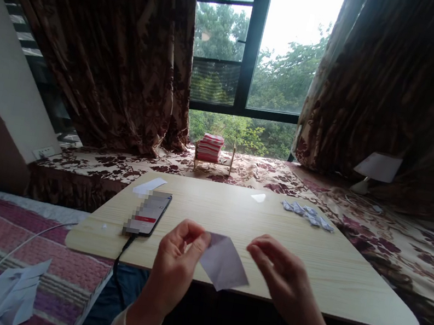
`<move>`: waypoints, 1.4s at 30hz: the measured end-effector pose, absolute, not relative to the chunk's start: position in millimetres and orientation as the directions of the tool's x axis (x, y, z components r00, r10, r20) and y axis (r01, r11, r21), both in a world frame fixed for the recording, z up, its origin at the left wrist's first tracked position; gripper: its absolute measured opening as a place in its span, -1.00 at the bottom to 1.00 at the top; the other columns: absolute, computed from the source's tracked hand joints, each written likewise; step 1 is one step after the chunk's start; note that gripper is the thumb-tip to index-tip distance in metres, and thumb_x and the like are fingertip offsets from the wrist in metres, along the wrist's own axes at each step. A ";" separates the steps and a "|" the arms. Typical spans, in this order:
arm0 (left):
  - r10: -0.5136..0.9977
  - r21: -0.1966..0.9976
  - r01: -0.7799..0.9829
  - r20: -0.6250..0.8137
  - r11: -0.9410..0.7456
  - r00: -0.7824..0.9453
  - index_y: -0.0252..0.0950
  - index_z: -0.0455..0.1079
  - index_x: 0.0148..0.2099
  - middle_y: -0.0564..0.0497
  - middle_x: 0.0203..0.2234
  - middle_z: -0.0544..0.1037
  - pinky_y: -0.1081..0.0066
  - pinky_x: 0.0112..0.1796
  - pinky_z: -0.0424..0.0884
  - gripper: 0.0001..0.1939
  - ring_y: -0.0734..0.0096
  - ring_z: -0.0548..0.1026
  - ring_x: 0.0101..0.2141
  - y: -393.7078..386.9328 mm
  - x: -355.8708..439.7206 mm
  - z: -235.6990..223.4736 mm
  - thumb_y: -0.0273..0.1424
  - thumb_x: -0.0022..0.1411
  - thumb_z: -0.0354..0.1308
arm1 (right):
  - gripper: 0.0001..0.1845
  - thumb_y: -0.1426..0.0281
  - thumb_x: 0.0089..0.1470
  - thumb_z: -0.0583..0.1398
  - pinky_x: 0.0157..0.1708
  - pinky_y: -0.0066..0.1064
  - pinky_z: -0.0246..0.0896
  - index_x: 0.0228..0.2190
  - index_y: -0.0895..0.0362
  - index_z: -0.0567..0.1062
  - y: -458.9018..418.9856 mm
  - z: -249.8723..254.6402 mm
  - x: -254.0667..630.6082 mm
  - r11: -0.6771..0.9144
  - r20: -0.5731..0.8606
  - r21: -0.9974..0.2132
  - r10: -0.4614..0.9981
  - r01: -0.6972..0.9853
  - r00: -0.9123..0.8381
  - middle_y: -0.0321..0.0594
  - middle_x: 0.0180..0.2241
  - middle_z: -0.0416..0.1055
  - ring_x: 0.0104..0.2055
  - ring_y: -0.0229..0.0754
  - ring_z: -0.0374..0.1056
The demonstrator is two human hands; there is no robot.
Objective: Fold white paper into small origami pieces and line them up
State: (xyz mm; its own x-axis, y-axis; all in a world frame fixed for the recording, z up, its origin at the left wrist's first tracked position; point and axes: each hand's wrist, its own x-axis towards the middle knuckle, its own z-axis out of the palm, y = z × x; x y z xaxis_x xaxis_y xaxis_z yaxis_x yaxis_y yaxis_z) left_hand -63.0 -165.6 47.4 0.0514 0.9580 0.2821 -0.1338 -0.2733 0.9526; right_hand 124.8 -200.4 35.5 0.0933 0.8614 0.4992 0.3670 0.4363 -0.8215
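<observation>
Your left hand pinches a lavender-grey paper above the table's near edge

You have a small, lavender-grey, four-sided piece of paper (225, 264) by its upper left corner, gripped between the thumb and bent forefinger of your left hand (178, 256). The sheet slants in front of you, overlapping the near edge of the pale wood-grain table (209, 205) in view, its lowest corner pointing down towards you. Your right hand (285, 276) is raised just beside the paper's right side, fingers curled and apart from the sheet; you cannot tell whether its thumb and fingertips meet, and nothing shows in them.

At the far right of the table you have a cluster of small, pale, folded paper pieces (308, 215), with a small, flat, white paper scrap (258, 197) to their left. On your left lies a dark-edged phone (156, 216), partly pixelated, with a black cable (127, 244) at its near end. A narrow white paper strip (149, 185) lies just beyond it.
</observation>
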 end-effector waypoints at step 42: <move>0.975 0.984 -0.083 0.170 -0.159 0.140 -0.34 0.40 -0.42 0.07 -0.57 0.42 0.45 -0.34 0.30 -0.79 0.43 0.38 -0.45 -168.4 -49.4 0.5 -0.29 0.12 0.21 | -0.72 0.21 0.00 0.24 -0.39 -0.40 0.20 -0.57 0.14 0.45 -177.7 5.6 70.3 0.277 0.274 -0.961 0.950 -0.001 0.148 -0.31 -0.56 0.36 -0.45 -0.24 0.27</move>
